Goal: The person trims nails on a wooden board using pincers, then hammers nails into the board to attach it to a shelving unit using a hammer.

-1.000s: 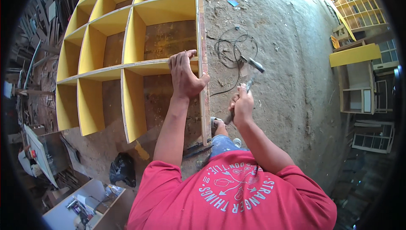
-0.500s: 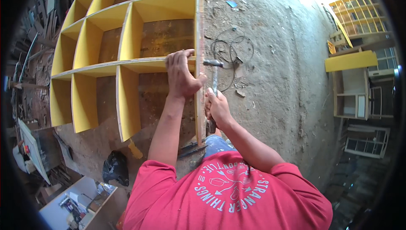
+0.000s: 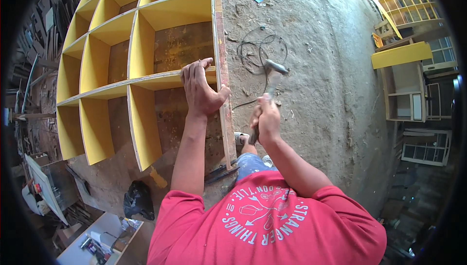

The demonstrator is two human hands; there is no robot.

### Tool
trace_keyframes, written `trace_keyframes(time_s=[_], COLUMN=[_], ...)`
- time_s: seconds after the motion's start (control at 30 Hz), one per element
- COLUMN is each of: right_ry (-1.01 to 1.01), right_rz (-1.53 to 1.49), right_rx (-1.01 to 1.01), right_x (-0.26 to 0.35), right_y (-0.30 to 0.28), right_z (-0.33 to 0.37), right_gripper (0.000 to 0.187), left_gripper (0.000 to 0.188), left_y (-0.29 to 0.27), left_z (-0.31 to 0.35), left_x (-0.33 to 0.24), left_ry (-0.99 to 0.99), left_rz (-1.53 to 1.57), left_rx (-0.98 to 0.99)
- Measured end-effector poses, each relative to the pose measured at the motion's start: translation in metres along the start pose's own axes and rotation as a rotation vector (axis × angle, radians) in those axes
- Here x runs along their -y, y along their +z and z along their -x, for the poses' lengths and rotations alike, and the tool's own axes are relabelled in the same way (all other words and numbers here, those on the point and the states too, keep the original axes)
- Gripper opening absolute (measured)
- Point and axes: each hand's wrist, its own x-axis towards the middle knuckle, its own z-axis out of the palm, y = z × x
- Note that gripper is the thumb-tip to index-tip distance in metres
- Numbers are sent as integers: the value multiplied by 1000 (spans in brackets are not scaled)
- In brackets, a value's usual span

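Note:
My right hand [image 3: 266,120] is closed round the handle of a hammer [image 3: 276,66]. The hammer's head, slightly blurred, is to the right of the shelf unit and apart from it. A yellow compartmented shelf unit [image 3: 142,131] fills the left side of the view. My left hand [image 3: 200,90] grips it where a cross shelf [image 3: 163,77] meets the long side board [image 3: 221,41]. Its fingers lie over the shelf's edge and the thumb presses the side board. Whether a nail is in the board I cannot tell.
A coiled black cable [image 3: 262,51] lies on the dirt floor beyond the hammer. At right stand wooden furniture frames and a yellow board [image 3: 401,56]. A black plastic bag [image 3: 139,200] and a box of tools [image 3: 97,245] are at lower left. Scrap wood lines the far left.
The hammer has swung away from the side board, rightward, with my right hand moving right too. My left hand keeps its grip on the shelf unit. The view has shifted slightly.

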Motion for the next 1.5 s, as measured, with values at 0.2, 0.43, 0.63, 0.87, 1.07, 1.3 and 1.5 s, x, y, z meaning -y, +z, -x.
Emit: trace_keyframes(time_s=[0.2,0.43,0.63,0.87,1.07,1.3,1.5], right_ry=[127,-98,13,-28,-23,24,-631], right_rz=[270,-61,441,309,250,556,704], right_rx=[398,-192,363,179,232,391,113], right_x=[-21,-22,-10,-18,5,2,-56], right_y=[9,5,-8,4,-9,-3,-14], right_z=[12,-12,3,1,-9,-1,-29], right_gripper=[21,22,19,18,18,16,12], left_gripper=[71,71,71,72,72,69,72], left_y=[0,4,0,3,3,3,7], left_z=[-1,-2,2,-2,2,1,-7], left_x=[-6,-7,-3,-6,-2,-3,-11], left_ry=[4,3,-7,-12,13,14,29], left_rz=[-12,-16,-21,-6,-33,-31,-5], left_rx=[-5,1,8,29,-5,-8,12])
